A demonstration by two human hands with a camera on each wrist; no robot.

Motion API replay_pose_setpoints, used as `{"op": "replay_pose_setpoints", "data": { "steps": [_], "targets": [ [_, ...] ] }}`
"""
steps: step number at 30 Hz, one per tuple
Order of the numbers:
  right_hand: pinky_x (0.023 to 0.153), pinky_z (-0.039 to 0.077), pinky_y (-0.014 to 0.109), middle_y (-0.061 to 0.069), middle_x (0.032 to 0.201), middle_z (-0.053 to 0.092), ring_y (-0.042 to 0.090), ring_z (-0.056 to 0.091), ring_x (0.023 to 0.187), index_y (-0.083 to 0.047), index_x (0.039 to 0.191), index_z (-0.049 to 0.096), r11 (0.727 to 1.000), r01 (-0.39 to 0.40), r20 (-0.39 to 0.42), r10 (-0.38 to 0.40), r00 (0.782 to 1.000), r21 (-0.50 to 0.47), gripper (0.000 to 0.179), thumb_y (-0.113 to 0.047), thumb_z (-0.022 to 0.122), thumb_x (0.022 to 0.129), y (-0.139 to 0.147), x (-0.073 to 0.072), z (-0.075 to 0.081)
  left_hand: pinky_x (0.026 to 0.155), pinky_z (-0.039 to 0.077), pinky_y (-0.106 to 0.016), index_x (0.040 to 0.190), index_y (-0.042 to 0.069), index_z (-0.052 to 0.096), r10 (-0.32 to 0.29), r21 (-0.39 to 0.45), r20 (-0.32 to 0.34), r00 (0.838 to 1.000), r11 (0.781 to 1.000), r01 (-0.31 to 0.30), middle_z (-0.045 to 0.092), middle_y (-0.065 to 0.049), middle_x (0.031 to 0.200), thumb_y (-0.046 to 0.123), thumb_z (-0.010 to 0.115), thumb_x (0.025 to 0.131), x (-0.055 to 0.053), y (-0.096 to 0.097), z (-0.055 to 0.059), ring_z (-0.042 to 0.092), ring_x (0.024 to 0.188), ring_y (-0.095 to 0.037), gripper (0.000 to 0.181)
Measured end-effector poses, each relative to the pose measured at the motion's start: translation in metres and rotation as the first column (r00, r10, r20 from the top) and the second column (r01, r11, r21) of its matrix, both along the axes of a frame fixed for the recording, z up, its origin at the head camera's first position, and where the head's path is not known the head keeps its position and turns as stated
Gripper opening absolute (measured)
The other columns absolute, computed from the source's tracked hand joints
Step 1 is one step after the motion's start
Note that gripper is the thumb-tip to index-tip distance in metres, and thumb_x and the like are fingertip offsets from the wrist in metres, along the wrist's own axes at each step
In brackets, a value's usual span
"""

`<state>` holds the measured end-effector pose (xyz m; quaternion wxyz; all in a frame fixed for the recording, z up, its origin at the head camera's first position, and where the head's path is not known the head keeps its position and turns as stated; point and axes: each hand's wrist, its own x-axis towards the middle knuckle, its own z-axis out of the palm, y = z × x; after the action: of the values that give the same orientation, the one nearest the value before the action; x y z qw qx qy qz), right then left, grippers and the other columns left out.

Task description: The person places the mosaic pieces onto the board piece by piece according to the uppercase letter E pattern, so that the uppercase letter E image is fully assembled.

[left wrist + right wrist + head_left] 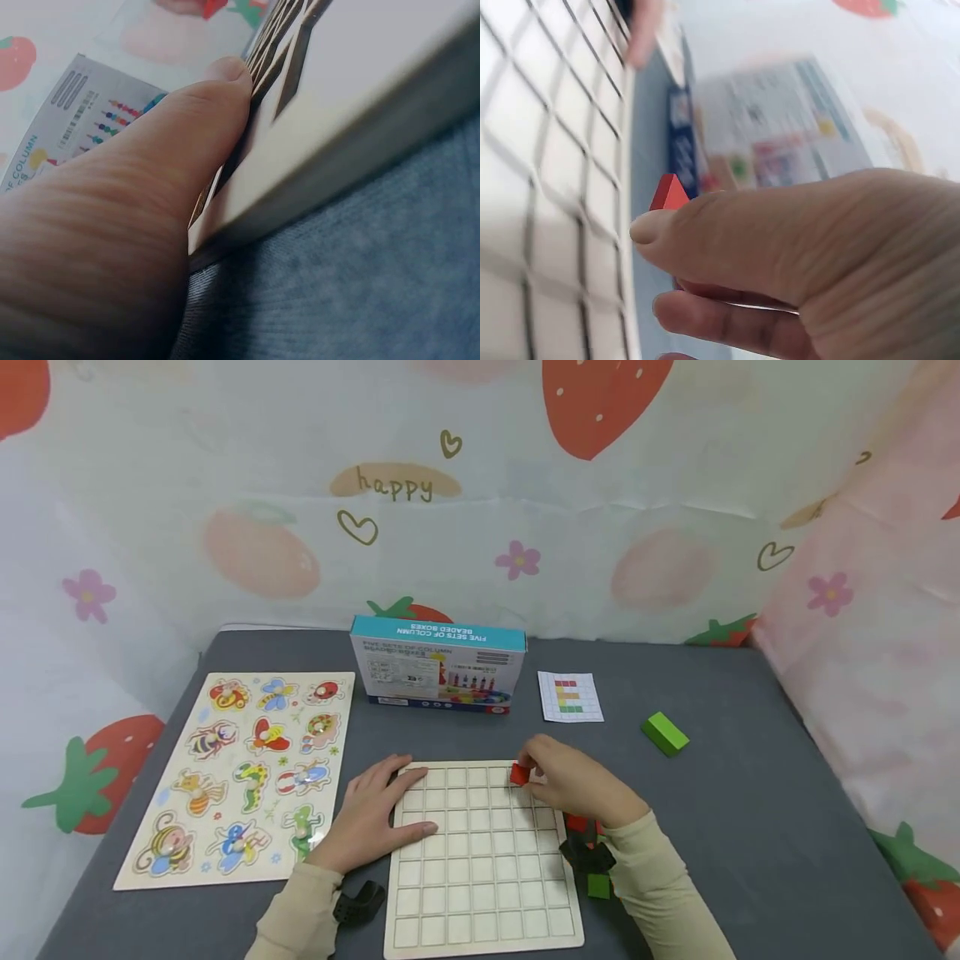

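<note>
A white grid board [483,868] with square compartments lies on the table in front of me. Its left edge is under my left hand [372,818], whose fingers are spread with the thumb resting on the board; the left wrist view shows that thumb [202,112] on the rim. Over the board's far right corner, my right hand [573,781] pinches a red block [519,774] between thumb and fingers. In the right wrist view the red block [669,193] pokes out past the thumb, close to the board's edge. Whether it touches the board I cannot tell.
Red blocks [576,822] and a green block [598,886] lie right of the board, partly under the right wrist. A longer green block [665,734] sits farther right. Behind stand a box [438,664] and a pattern card [570,697]; an insect puzzle board [240,777] lies left.
</note>
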<state>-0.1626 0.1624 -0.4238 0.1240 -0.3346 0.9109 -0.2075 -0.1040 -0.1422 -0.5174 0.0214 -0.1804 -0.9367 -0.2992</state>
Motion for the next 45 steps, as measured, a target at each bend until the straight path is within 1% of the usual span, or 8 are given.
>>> {"op": "replay_pose_setpoints", "data": {
  "steps": [3, 7, 14, 21, 27, 30, 37, 45],
  "targets": [
    [0.070, 0.050, 0.024, 0.001, 0.100, 0.055, 0.012, 0.056, 0.082, -0.008, 0.103, 0.059, 0.998, -0.056, -0.037, 0.056, 0.998, 0.004, 0.017, -0.010, 0.067, 0.089, -0.016, 0.003, -0.007, 0.109, 0.022, -0.058, 0.144, 0.026, 0.045, -0.006, -0.009, 0.009, 1.000, 1.000, 0.006, 0.034, -0.008, 0.153, 0.066, 0.064, 0.079, -0.001, 0.002, 0.000, 0.026, 0.142, -0.032, 0.078],
    [0.067, 0.049, 0.020, -0.002, 0.097, 0.055, 0.006, 0.054, 0.076, -0.010, 0.101, 0.062, 0.995, -0.100, -0.087, 0.100, 0.991, 0.005, 0.014, -0.014, 0.069, 0.089, -0.035, 0.006, -0.013, 0.109, 0.022, -0.059, 0.144, 0.027, 0.045, -0.004, -0.020, 0.015, 1.000, 1.000, 0.004, 0.033, -0.006, 0.153, 0.067, 0.063, 0.079, -0.002, 0.003, 0.001, 0.026, 0.142, -0.031, 0.078],
    [0.069, 0.049, 0.018, -0.003, 0.096, 0.056, 0.005, 0.051, 0.075, -0.012, 0.098, 0.065, 0.986, -0.166, -0.106, 0.166, 0.980, 0.012, 0.011, -0.018, 0.070, 0.089, -0.058, 0.004, -0.019, 0.108, 0.023, -0.059, 0.144, 0.027, 0.045, 0.006, -0.024, 0.016, 1.000, 1.000, -0.005, 0.033, -0.006, 0.153, 0.065, 0.065, 0.079, 0.000, 0.001, 0.003, 0.026, 0.142, -0.031, 0.078],
    [0.072, 0.050, 0.017, -0.003, 0.096, 0.058, 0.005, 0.053, 0.078, -0.013, 0.097, 0.067, 0.975, -0.216, -0.122, 0.220, 0.968, 0.045, 0.009, -0.020, 0.068, 0.091, -0.068, 0.003, -0.026, 0.108, 0.023, -0.059, 0.144, 0.027, 0.045, 0.000, -0.016, 0.014, 1.000, 1.000, 0.001, 0.033, -0.006, 0.153, 0.065, 0.064, 0.079, 0.000, 0.000, 0.002, 0.026, 0.142, -0.031, 0.077],
    [0.074, 0.050, 0.018, -0.003, 0.100, 0.060, 0.005, 0.055, 0.081, -0.014, 0.101, 0.068, 0.970, -0.222, -0.132, 0.234, 0.963, 0.096, 0.010, -0.020, 0.066, 0.092, -0.071, 0.003, -0.029, 0.108, 0.022, -0.059, 0.144, 0.027, 0.045, 0.001, -0.012, 0.011, 1.000, 1.000, -0.001, 0.033, -0.006, 0.153, 0.064, 0.065, 0.079, -0.001, 0.000, 0.002, 0.026, 0.142, -0.031, 0.077],
    [0.075, 0.050, 0.019, -0.003, 0.101, 0.060, 0.005, 0.055, 0.082, -0.014, 0.101, 0.068, 0.969, -0.226, -0.117, 0.238, 0.964, 0.102, 0.011, -0.019, 0.065, 0.092, -0.072, 0.003, -0.029, 0.109, 0.022, -0.058, 0.144, 0.027, 0.045, -0.001, -0.014, 0.028, 1.000, 1.000, 0.001, 0.032, -0.006, 0.154, 0.065, 0.064, 0.079, -0.001, 0.000, 0.001, 0.025, 0.143, -0.030, 0.077],
    [0.075, 0.050, 0.020, -0.003, 0.101, 0.060, 0.006, 0.055, 0.081, -0.014, 0.101, 0.068, 0.967, -0.227, -0.116, 0.240, 0.964, 0.115, 0.010, -0.018, 0.065, 0.092, -0.073, 0.004, -0.028, 0.108, 0.023, -0.058, 0.143, 0.025, 0.046, 0.006, -0.022, 0.019, 1.000, 1.000, -0.005, 0.033, -0.007, 0.153, 0.065, 0.065, 0.079, -0.001, 0.001, 0.004, 0.026, 0.142, -0.031, 0.078],
    [0.078, 0.052, 0.021, -0.002, 0.103, 0.061, 0.007, 0.057, 0.085, -0.013, 0.103, 0.068, 0.968, -0.220, -0.106, 0.233, 0.967, 0.121, 0.012, -0.018, 0.066, 0.092, -0.074, 0.006, -0.025, 0.109, 0.022, -0.057, 0.143, 0.025, 0.046, 0.007, -0.020, 0.026, 1.000, 1.000, -0.007, 0.033, -0.007, 0.153, 0.064, 0.066, 0.079, 0.000, 0.001, 0.005, 0.025, 0.142, -0.030, 0.078]
  ]
}}
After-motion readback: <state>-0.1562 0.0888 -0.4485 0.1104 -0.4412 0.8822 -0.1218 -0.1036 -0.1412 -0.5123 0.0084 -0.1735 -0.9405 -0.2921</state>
